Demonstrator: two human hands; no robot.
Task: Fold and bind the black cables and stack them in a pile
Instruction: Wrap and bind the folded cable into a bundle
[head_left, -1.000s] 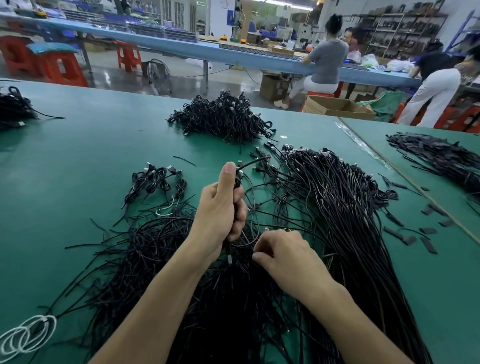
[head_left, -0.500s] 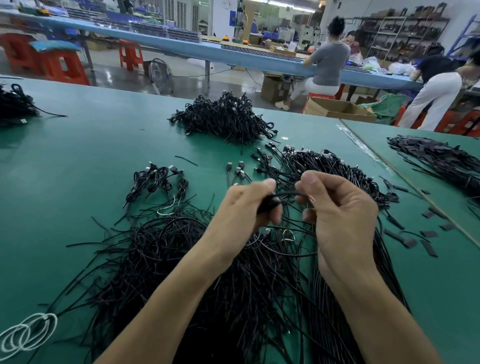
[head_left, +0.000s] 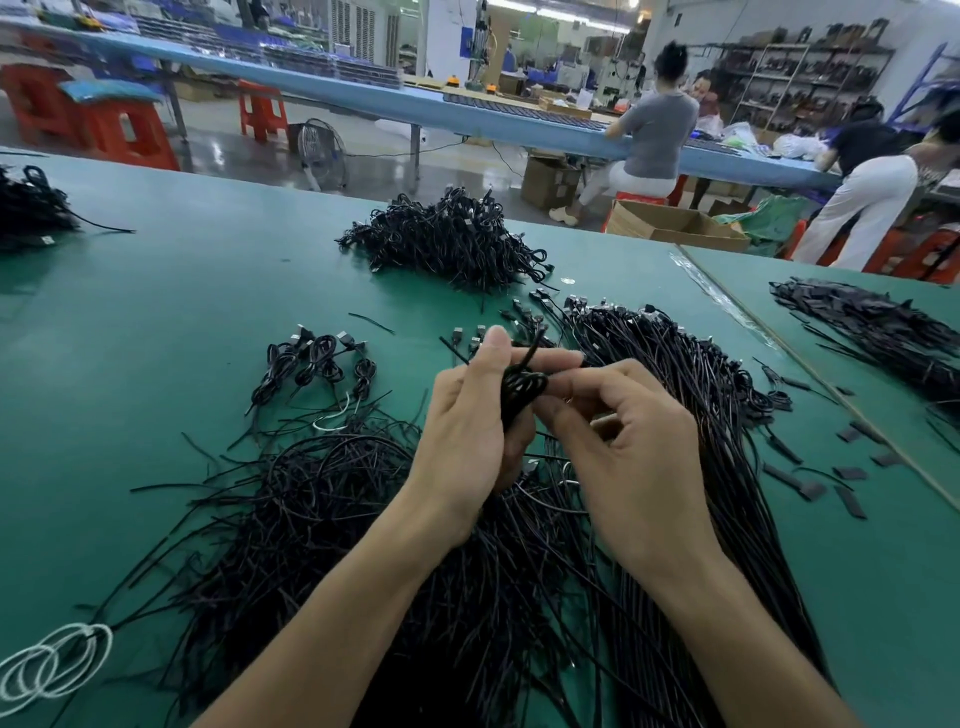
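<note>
Cable (head_left: 522, 387) pinched by left hand (head_left: 465, 436) and right hand (head_left: 636, 447), bottom hidden.

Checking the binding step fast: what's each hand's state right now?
Left hand: grips the folded black cable, fingers curled round it.
Right hand: thumb and forefinger pinch the same cable near its top.

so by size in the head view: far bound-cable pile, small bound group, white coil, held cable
1. far pile of bound cables
2. small group of bound cables and white coil: alike, and the coil is nearer the camera, so unranked
3. folded cable held by left hand and right hand
</note>
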